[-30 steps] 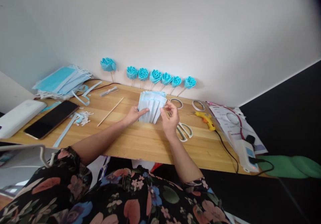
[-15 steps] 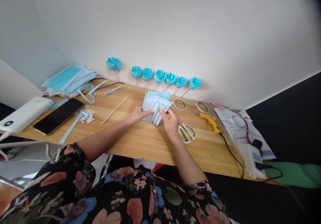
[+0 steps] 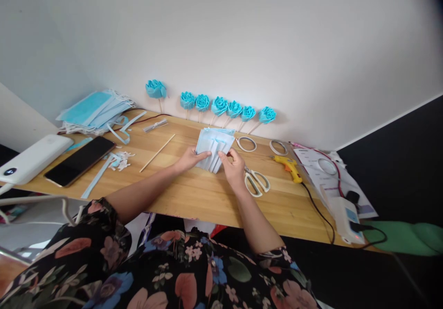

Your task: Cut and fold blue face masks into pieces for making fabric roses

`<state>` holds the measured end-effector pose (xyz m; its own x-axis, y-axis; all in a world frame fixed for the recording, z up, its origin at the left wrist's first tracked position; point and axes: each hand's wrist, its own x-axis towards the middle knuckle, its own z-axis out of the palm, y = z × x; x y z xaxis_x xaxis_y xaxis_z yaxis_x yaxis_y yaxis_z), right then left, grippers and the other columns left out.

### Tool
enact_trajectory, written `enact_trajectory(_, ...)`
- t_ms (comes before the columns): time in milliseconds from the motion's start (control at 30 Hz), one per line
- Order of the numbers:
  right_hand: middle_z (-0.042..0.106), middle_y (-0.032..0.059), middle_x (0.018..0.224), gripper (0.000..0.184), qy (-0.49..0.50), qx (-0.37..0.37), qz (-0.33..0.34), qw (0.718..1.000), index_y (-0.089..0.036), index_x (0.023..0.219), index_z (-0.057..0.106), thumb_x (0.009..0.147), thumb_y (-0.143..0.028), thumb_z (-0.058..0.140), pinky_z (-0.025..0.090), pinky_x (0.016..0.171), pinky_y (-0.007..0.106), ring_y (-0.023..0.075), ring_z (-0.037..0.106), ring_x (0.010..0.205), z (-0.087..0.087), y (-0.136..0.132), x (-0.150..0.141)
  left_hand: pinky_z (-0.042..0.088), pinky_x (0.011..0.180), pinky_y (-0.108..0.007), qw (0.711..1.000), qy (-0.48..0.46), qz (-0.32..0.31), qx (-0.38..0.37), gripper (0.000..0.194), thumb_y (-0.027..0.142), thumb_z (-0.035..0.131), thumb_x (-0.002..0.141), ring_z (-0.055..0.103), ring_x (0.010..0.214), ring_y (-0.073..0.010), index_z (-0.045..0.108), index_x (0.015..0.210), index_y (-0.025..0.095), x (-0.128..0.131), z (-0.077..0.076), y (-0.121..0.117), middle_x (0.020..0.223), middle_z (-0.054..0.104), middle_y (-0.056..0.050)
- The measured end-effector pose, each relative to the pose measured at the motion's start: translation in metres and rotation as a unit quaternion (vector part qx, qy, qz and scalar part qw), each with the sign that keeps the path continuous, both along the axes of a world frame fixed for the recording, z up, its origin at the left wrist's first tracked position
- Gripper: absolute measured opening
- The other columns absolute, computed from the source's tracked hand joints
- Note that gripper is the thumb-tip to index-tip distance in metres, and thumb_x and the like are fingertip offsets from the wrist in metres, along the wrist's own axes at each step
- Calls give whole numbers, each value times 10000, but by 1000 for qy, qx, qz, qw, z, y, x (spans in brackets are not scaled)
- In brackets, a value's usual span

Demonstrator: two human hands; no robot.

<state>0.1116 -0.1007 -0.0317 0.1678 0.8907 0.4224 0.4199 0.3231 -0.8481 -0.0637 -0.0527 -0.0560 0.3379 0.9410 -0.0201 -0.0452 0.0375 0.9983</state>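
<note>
The bench point(image 3: 194, 198) reads as a dial, its twelve at the wall point(image 3: 224, 36). Toward nine lie the power bank point(image 3: 34, 160), the phone point(image 3: 79, 162) just beside it and the scraps point(image 3: 122, 160), with the masks point(image 3: 93, 108) piled nearer ten. The stick point(image 3: 157, 153) lies closer in, also toward nine. At the centre, the left hand point(image 3: 188, 159) has its grip closed on the left side of the sheets point(image 3: 206, 143), thumb across the front, other fingers mostly hidden. The sheets are layered, with creases or overlapping edges slanting toward seven. Beyond them, flowers point(image 3: 219, 106) lean around twelve. The right hand point(image 3: 234, 166) pinches the sheets' right side between thumb and fingers. Handling them well probably calls for a steady left thumb, a lighter right pinch and level edges; squeezing too hard could crumple the thin layers. Toward three are the rings point(image 3: 246, 150) and glue gun point(image 3: 290, 166); the scissors point(image 3: 251, 172) lie toward four, near the right wrist.
</note>
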Motion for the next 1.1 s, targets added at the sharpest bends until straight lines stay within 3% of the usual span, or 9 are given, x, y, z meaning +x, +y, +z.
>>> enact_trajectory(100, 685, 24, 845, 264, 42, 10, -12, 999, -186, 920, 664, 825, -430, 691, 488, 783, 308, 167, 602, 782, 0, 1, 0, 523, 687, -307, 1000, -8, 13, -2, 576, 627, 809, 615, 664, 761, -209, 739, 834, 100, 1, -1, 0, 827, 736, -78)
enact_trajectory(267, 707, 50, 948, 455, 88, 23, -20, 996, -187, 1154, 633, 788, -440, 727, 503, 807, 329, 176, 611, 817, -4, 5, 2, 521, 719, -314, 1000, -5, 10, 6, 562, 604, 805, 633, 661, 778, -207, 737, 863, 96, 1, 0, -1, 842, 735, -78)
enact_trajectory(333, 687, 32, 888, 410, 83, 25, -21, 996, -187, 1099, 643, 786, -439, 727, 496, 779, 317, 167, 593, 784, -4, 4, 2, 521, 733, -318, 1000, -6, 7, 7, 555, 600, 803, 637, 662, 798, -211, 735, 863, 98, 0, 1, -2, 853, 737, -80)
enact_trajectory(433, 612, -7, 755, 263, 48, 24, -29, 998, -195, 848, 627, 799, -439, 711, 469, 744, 299, 153, 551, 732, 0, 2, 1, 522, 737, -326, 1000, -5, 7, 4, 563, 609, 808, 620, 664, 801, -219, 734, 855, 103, 0, 3, -2, 849, 739, -79)
enact_trajectory(533, 556, -21, 713, 285, 21, 27, -28, 999, -201, 716, 558, 824, -432, 686, 447, 737, 291, 145, 526, 715, 4, -1, 1, 523, 744, -330, 1000, -4, 7, 1, 588, 621, 817, 599, 667, 810, -224, 742, 870, 105, 1, 5, -2, 871, 746, -84)
enact_trajectory(733, 531, -28, 706, 283, 22, 34, -33, 999, -209, 714, 541, 831, -430, 673, 438, 731, 284, 143, 510, 712, 3, 0, 3, 533, 767, -338, 1000, -12, 5, -3, 641, 644, 829, 568, 678, 880, -247, 762, 915, 109, 1, 8, -4, 942, 758, -97)
enact_trajectory(1100, 518, -28, 716, 293, 49, 30, -43, 997, -204, 724, 538, 837, -438, 675, 436, 733, 281, 142, 509, 724, 0, 2, 4, 523, 736, -313, 1000, -8, 6, -15, 645, 643, 840, 543, 668, 823, -219, 758, 894, 108, 1, 10, -4, 903, 753, -84)
